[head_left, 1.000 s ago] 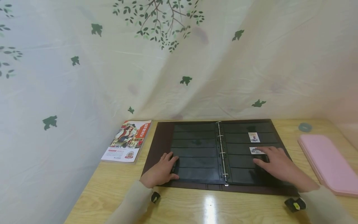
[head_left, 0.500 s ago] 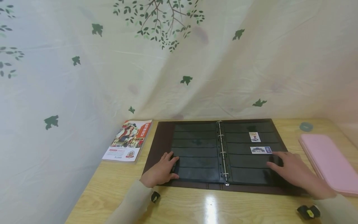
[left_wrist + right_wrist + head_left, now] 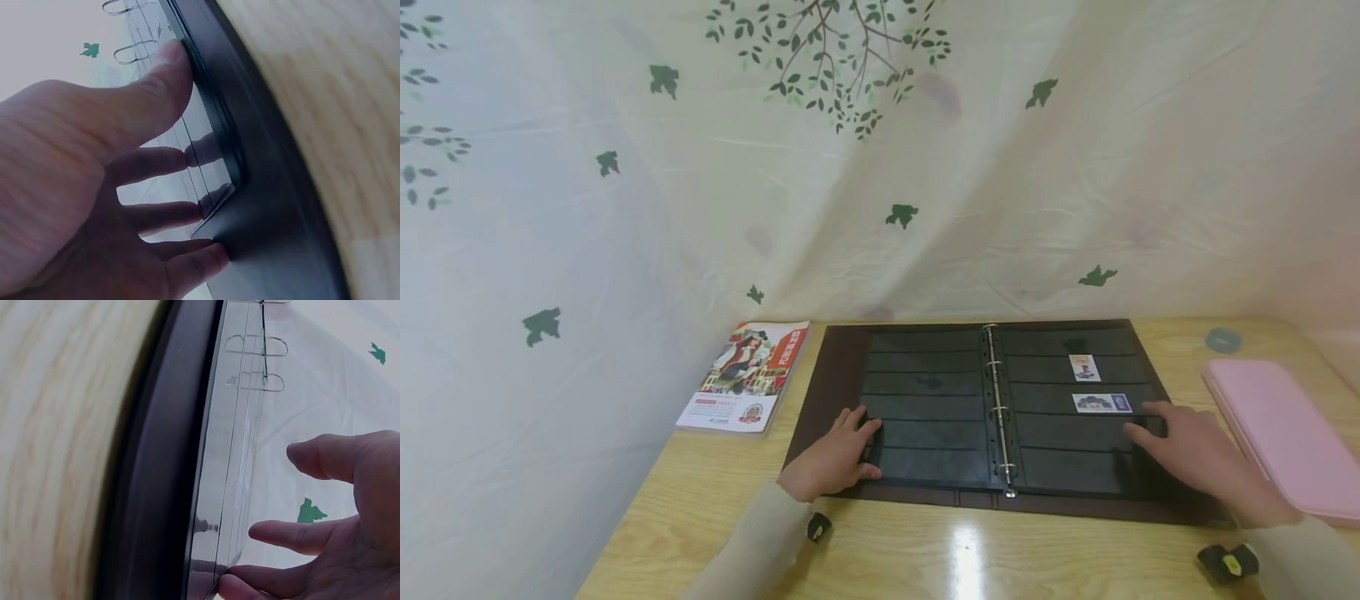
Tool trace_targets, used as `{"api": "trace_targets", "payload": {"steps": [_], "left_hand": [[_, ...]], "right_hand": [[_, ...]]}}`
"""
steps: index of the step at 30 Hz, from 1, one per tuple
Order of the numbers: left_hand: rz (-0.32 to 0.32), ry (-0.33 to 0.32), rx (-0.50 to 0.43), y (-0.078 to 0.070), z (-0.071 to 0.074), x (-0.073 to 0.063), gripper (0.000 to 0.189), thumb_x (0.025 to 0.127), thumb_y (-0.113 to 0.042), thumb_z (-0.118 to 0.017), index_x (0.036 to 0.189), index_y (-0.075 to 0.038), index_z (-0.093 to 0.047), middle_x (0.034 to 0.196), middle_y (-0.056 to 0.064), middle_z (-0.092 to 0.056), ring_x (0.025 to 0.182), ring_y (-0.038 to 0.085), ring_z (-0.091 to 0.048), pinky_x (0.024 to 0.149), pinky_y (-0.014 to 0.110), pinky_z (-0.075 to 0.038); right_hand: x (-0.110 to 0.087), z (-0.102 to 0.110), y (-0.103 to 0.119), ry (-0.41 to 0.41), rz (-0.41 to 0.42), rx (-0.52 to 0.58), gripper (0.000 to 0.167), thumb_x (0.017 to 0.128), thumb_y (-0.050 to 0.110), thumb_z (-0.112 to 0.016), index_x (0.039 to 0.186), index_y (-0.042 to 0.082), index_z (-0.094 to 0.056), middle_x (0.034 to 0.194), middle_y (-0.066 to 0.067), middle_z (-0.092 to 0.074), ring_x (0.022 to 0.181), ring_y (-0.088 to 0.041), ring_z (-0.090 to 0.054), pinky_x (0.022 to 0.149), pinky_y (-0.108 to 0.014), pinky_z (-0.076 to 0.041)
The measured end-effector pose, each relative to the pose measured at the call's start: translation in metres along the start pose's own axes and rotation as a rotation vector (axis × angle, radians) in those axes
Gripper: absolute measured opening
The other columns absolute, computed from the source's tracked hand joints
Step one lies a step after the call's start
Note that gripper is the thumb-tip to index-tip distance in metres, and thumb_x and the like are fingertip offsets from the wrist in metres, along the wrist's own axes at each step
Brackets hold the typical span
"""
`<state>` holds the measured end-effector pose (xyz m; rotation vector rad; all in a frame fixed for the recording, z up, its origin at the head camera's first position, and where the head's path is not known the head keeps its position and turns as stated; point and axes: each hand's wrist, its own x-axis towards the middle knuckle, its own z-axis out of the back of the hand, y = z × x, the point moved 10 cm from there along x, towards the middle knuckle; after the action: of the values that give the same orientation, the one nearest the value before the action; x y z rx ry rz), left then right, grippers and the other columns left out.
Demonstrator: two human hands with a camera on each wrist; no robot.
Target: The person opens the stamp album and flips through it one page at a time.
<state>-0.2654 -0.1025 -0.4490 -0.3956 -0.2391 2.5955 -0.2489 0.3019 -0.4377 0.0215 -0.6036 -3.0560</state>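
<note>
A dark brown ring-binder stamp album [image 3: 831, 375] lies spread on the table, its black pocket pages [image 3: 925, 408] divided into strips. On the right page sit a small upright stamp [image 3: 1084, 367] and, below it, a wide stamp [image 3: 1102, 403]. My left hand [image 3: 835, 458] rests with spread fingers on the lower left edge of the left page; in the left wrist view its fingertips [image 3: 215, 253] touch page and cover. My right hand [image 3: 1198, 450] is at the right page's outer edge, just right of the wide stamp, fingers apart and holding nothing. In the right wrist view, its lower fingers meet the page edge.
A magazine [image 3: 745, 379] with a colourful cover lies left of the album. To the right are a pink case [image 3: 1288, 433] and a small round translucent disc [image 3: 1223, 339]. A leaf-print cloth [image 3: 820, 250] hangs behind the wooden table [image 3: 895, 550].
My right hand has slid right and come off the wide stamp, which now shows whole. The left hand has stayed in place.
</note>
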Motion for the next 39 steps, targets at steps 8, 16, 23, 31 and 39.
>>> {"api": "trace_targets", "payload": {"steps": [8,16,23,31,39], "left_hand": [[0.009,-0.001,0.005,0.001,-0.001,0.001,0.070,0.085,-0.038,-0.069,0.142,-0.007,-0.042,0.149,0.022,-0.025,0.136,0.043,-0.021,0.102,0.050,-0.032],[0.003,-0.002,0.013,0.001,-0.002,0.001,0.071,0.085,-0.039,-0.069,0.142,-0.007,-0.042,0.149,0.023,-0.025,0.136,0.044,-0.021,0.102,0.050,-0.032],[-0.001,-0.004,0.011,0.000,-0.002,0.001,0.070,0.085,-0.038,-0.069,0.142,-0.006,-0.042,0.149,0.023,-0.025,0.136,0.044,-0.021,0.102,0.049,-0.032],[0.006,-0.005,0.009,0.000,-0.001,0.000,0.071,0.085,-0.037,-0.069,0.142,-0.006,-0.042,0.149,0.023,-0.025,0.136,0.044,-0.021,0.102,0.049,-0.031],[0.000,-0.002,0.001,-0.001,-0.001,0.000,0.070,0.085,-0.036,-0.069,0.142,-0.005,-0.042,0.149,0.024,-0.024,0.136,0.044,-0.020,0.102,0.050,-0.031]], "right_hand": [[0.000,0.004,-0.003,-0.011,-0.022,0.010,0.063,0.092,0.039,-0.057,0.118,-0.017,-0.050,0.110,-0.044,-0.049,0.101,-0.061,-0.044,0.079,-0.064,-0.038],[-0.004,0.012,0.001,-0.037,-0.014,0.026,0.062,0.094,0.041,-0.055,0.119,-0.016,-0.050,0.112,-0.044,-0.049,0.102,-0.060,-0.046,0.078,-0.063,-0.039],[-0.008,0.022,0.010,-0.100,0.024,0.078,0.058,0.095,0.037,-0.055,0.123,-0.014,-0.049,0.119,-0.043,-0.045,0.109,-0.060,-0.040,0.086,-0.066,-0.032],[-0.017,0.039,0.038,-0.107,0.164,0.181,0.052,0.097,0.032,-0.054,0.129,-0.009,-0.048,0.133,-0.039,-0.037,0.118,-0.058,-0.033,0.093,-0.067,-0.023],[-0.030,0.049,0.074,-0.051,0.298,0.317,0.045,0.101,0.027,-0.048,0.141,0.008,-0.044,0.149,-0.017,-0.031,0.128,-0.048,-0.031,0.102,-0.053,-0.028]]}}
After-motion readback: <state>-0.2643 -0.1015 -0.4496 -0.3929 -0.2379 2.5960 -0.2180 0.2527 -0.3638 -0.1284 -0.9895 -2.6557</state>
